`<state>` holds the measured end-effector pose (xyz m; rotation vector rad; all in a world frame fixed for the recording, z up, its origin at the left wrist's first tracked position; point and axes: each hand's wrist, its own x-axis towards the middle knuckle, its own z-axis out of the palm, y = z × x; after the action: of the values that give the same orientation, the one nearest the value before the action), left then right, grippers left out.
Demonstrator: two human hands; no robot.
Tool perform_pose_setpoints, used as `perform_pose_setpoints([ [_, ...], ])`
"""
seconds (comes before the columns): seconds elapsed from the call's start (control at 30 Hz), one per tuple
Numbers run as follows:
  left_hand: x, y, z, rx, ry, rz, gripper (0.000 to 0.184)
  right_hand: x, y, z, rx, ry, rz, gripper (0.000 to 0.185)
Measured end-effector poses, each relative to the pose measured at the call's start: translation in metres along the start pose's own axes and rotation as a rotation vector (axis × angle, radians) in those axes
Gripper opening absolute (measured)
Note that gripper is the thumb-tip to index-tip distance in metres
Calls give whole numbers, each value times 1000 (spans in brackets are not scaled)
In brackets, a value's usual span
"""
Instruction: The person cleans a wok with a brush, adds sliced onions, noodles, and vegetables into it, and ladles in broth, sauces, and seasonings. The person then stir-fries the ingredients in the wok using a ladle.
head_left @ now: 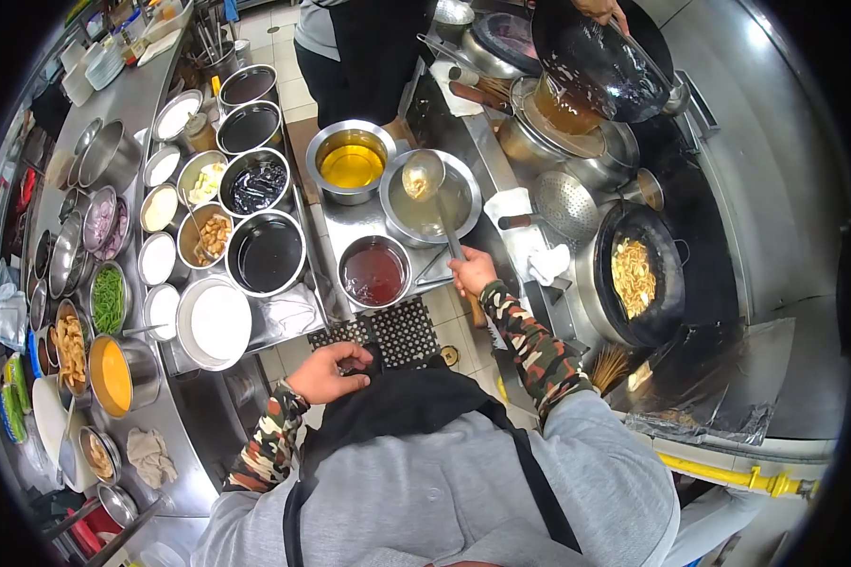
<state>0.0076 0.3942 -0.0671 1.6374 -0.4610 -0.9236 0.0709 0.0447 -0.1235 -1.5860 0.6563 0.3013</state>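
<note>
My right hand (473, 272) is closed around the handle of a ladle (454, 231). The ladle's bowl holds a little pale food and is over a wide metal bowl of cloudy liquid (465, 185). In front of the dark apron (407, 406), my left hand (329, 372) hangs loosely curled, thumb and fingers apart, with nothing visible between them. Near the hands stand a pot of dark red liquid (375, 272) and a metal pot of yellow oil (352, 163). On the right, a wok (667, 274) holds noodle-like food (633, 276).
Several sauce and seasoning containers (267, 253) line the left counter, near chopped greens (109, 298) and an orange sauce pot (113, 378). A perforated skimmer (565, 206) lies beside the stove. Across from me, a co-worker's hand (603, 11) holds a tilted dark wok (596, 61).
</note>
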Motion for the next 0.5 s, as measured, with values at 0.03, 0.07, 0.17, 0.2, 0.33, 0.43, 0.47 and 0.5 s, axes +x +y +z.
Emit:
perform_pose_setpoints([
  [0.03, -1, 0, -1, -10, 6, -10, 34, 5, 2, 2, -32, -11, 8, 27],
  [0.07, -1, 1, -3, -7, 4, -10, 34, 10, 5, 3, -29, -10, 6, 27],
  [0.17, -5, 2, -9, -17, 3, -26, 34, 16, 11, 7, -153, 73, -69, 27],
  [0.2, -6, 2, -10, -27, 12, -10, 35, 20, 14, 7, -152, 72, -69, 27],
  [0.33, -6, -1, -15, -29, 3, 11, 36, 26, 20, 1, -157, 169, -165, 23],
  [0.43, -5, 6, -10, -19, -12, -9, 36, 24, 18, 0, -133, 130, -89, 12],
  [0.47, -5, 8, -9, -13, -11, -10, 36, 27, 20, 1, -42, 64, -20, 11],
  [0.5, -4, 9, -7, -23, -11, -13, 36, 26, 17, 3, 50, -5, 48, 11],
])
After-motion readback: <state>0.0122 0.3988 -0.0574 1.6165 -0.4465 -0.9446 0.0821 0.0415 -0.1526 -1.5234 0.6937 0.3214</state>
